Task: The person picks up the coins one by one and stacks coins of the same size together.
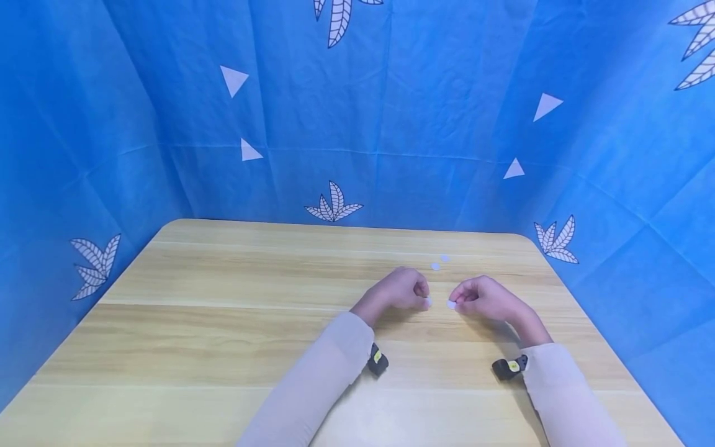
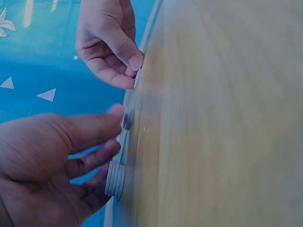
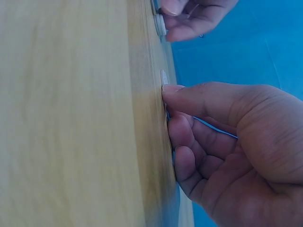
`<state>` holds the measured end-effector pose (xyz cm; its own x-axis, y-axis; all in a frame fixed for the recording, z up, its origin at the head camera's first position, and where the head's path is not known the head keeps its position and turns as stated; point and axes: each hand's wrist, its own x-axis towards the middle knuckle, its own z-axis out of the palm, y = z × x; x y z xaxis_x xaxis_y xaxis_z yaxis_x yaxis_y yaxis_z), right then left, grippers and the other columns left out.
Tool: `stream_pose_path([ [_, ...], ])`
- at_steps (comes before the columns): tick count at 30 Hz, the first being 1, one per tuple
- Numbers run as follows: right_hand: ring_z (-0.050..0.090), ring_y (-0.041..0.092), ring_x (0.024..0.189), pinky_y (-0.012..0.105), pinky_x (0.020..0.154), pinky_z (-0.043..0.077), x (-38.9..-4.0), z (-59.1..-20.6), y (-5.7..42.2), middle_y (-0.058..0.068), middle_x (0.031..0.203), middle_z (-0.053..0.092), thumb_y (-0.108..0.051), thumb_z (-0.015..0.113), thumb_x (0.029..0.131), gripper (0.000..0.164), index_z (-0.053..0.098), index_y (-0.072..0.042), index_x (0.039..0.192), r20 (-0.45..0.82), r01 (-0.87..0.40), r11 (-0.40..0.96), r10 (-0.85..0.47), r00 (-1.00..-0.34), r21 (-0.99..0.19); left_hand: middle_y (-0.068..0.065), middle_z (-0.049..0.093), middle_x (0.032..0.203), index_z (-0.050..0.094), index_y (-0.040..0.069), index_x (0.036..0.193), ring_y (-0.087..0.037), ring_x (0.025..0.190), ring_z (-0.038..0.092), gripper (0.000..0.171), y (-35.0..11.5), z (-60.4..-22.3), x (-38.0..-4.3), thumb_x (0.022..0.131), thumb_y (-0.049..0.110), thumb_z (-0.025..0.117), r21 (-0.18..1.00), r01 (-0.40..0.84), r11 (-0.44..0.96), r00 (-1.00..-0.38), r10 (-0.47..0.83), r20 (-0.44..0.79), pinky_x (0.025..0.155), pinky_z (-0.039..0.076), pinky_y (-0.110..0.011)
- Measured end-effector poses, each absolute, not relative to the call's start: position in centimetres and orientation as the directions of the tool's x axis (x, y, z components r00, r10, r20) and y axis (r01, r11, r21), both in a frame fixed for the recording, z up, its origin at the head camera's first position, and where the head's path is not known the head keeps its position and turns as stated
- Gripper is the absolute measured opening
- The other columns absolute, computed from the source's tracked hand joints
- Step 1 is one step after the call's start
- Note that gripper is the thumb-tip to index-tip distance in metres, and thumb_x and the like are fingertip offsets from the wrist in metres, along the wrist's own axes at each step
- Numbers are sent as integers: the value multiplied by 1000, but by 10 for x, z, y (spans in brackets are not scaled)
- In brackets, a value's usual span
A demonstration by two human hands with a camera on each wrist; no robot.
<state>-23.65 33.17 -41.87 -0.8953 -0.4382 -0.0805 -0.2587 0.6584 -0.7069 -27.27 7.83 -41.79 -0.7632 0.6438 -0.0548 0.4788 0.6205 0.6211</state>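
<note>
White round discs are near both hands on the wooden table. My left hand has its fingers curled, and its thumb and finger pinch a small stack of white discs. In the left wrist view a thicker stack of discs shows beside the other fingers; whether they touch it I cannot tell. My right hand pinches one thin white disc between thumb and finger, seen edge-on in the right wrist view. A small gap separates the two hands, both low over the tabletop.
Farther back on the table are two more white spots that look like discs. A blue cloth printed with white leaves and triangles hangs around the table's back and sides. Black cameras sit at both wrists.
</note>
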Motion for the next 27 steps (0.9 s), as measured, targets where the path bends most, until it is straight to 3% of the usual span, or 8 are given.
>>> stream_pose_path([
  [10, 66, 21, 89, 26, 80, 53, -237, -418, 332, 5, 95, 73, -2, 72, 91, 15, 73, -1, 106, -79, -272, 652, -456, -886, -708, 4, 66, 102, 72, 11, 117, -9, 95, 59, 28, 92, -396, -283, 95, 28, 76, 561, 531, 635, -747, 664, -45, 85, 50, -23],
  [27, 66, 19, 88, 26, 79, 54, -237, -421, 333, 4, 93, 73, -3, 73, 91, 13, 74, -2, 104, -72, -263, 650, -442, -894, -713, -3, 67, 105, 69, 4, 124, -14, 98, 61, 31, 109, -378, -324, 97, 17, 73, 524, 549, 651, -757, 653, -16, 86, 51, -25],
])
